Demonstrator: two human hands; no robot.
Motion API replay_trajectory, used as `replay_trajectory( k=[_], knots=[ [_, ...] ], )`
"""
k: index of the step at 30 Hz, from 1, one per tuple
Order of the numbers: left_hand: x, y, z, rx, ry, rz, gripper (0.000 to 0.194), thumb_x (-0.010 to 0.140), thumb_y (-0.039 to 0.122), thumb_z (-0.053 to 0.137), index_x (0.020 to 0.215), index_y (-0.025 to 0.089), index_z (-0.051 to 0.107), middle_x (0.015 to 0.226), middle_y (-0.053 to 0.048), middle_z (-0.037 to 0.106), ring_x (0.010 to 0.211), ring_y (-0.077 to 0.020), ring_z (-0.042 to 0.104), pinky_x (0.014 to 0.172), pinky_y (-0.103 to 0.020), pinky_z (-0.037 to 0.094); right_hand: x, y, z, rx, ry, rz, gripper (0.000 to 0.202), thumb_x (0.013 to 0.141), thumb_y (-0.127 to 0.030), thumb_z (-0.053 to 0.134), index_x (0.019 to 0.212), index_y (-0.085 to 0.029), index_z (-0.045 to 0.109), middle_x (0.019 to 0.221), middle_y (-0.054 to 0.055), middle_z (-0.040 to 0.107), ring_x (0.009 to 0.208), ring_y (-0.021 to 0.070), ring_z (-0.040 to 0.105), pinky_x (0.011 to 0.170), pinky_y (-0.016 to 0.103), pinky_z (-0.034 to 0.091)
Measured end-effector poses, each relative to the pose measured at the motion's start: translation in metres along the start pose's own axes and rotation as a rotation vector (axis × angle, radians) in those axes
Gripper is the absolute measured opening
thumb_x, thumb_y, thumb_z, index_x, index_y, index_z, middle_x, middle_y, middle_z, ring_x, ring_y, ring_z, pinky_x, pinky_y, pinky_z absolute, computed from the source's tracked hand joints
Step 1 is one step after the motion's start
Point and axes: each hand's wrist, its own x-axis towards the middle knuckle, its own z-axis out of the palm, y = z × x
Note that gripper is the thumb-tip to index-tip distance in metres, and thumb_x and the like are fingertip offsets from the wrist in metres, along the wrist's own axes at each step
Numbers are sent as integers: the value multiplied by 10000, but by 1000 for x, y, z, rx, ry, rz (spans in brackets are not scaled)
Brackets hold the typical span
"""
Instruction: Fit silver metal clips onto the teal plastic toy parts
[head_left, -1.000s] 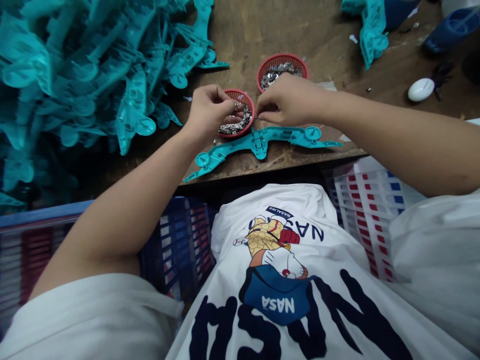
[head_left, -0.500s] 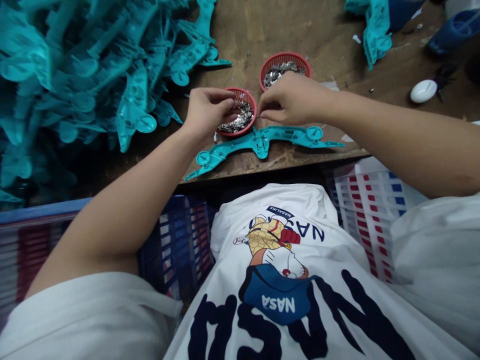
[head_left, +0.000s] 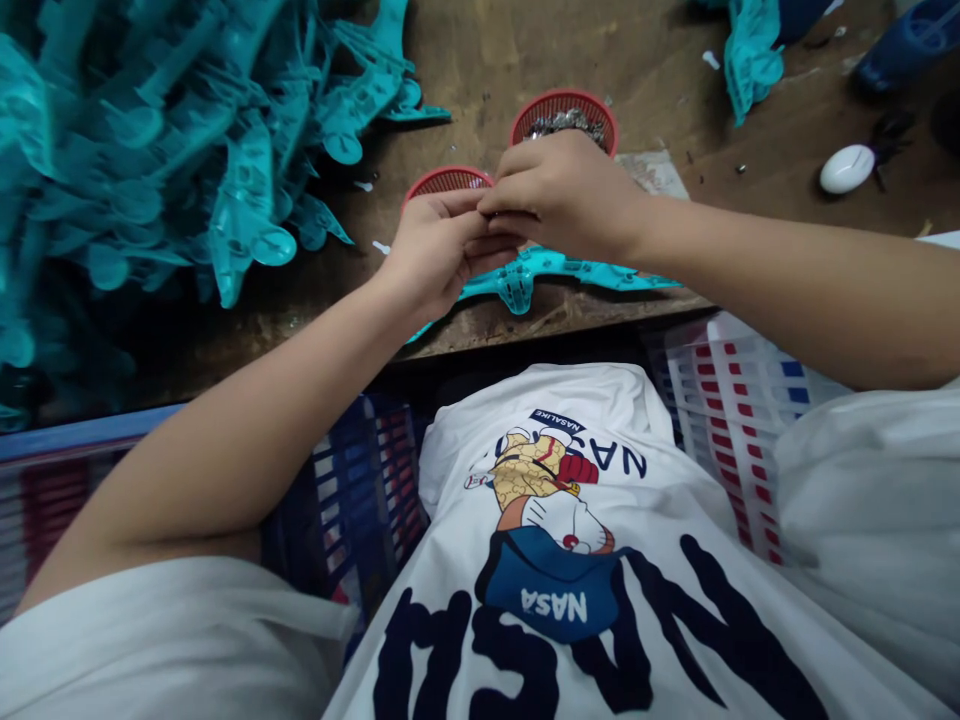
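Note:
My left hand [head_left: 442, 245] and my right hand [head_left: 559, 195] meet fingertip to fingertip above the near edge of the workbench. Both are pinched closed; whatever small piece sits between the fingers is too small or hidden to name. Beneath them lies a long teal plastic part [head_left: 517, 285] with curved arms, its left portion partly covered by my left hand. Behind my left hand a red basket [head_left: 450, 180] shows only its rim. Another red basket [head_left: 564, 100], holding small shiny metal pieces [head_left: 566, 123], stands just beyond my right hand.
A large heap of similar teal parts [head_left: 150, 150] fills the left of the workbench [head_left: 480, 60]. At the right are another teal part [head_left: 752, 60], a blue container [head_left: 907, 45] and a white oval object [head_left: 847, 170]. Plastic crates [head_left: 360, 480] stand below the bench edge.
My left hand has moved right and slightly down, away from over the nearer basket. My right hand has shifted slightly left and up, and the fingertips of both now meet.

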Motion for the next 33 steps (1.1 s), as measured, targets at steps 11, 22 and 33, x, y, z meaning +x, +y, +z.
replay_trajectory(
  k=[11,22,33],
  knots=[
    [-9,-39,41,800,-240,371,828,1105,413,671,1818,84,408,1823,-286,446,1750,-432,392,1429,-626,370,-7,52,-2,126,-138,165,270,1049,-98,766,1267,-72,923,1145,177,858,1064,302,789,957,366,494],
    [-21,-10,11,1145,-397,362,455,1133,305,547,1512,223,786,1535,-149,701,1435,-377,674,1170,-500,586,-7,55,16,495,-267,154,600,739,-538,649,1160,-209,922,1032,118,869,928,256,778,886,428,519],
    [-14,-13,15,1103,-305,280,440,1067,279,612,1431,277,860,1393,-124,775,1319,-392,720,1088,-517,588,-6,30,11,170,-400,-92,331,981,-48,768,1276,-158,871,1044,48,853,837,194,691,783,296,431]
  ],
)
